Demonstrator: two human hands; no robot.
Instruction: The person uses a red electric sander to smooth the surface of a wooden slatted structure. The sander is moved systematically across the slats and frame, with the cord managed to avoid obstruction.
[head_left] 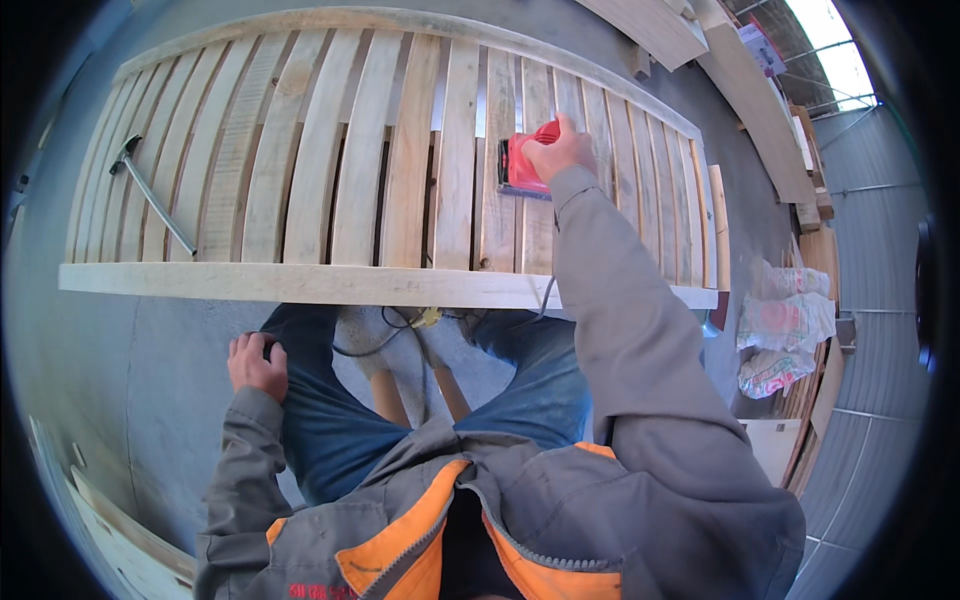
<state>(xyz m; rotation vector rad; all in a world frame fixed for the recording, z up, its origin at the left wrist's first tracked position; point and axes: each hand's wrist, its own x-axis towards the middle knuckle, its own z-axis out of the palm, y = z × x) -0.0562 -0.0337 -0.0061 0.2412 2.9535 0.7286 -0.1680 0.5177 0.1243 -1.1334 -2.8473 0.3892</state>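
Observation:
My right hand (563, 155) is wrapped round a red electric sander (528, 168), whose dark base rests on the pale wooden slats right of the middle. Those slats belong to a long slatted wooden frame (300, 283) that lies across in front of me. Low on the left, my left hand (258, 366) rests on my knee with nothing seen in it, its fingers slightly bent and apart. On the slats at the far left lies a hammer (150, 193) with a metal shaft. A grey cord (546, 298) hangs over the frame's near rail below the sander.
Under the near rail, between my legs, are dark cable and a yellow connector (427, 317). Wooden boards (755, 120) lean at the far right. White plastic bags (785, 322) sit on stacked timber beside a corrugated wall (880, 250). More boards (130, 530) lie at the lower left.

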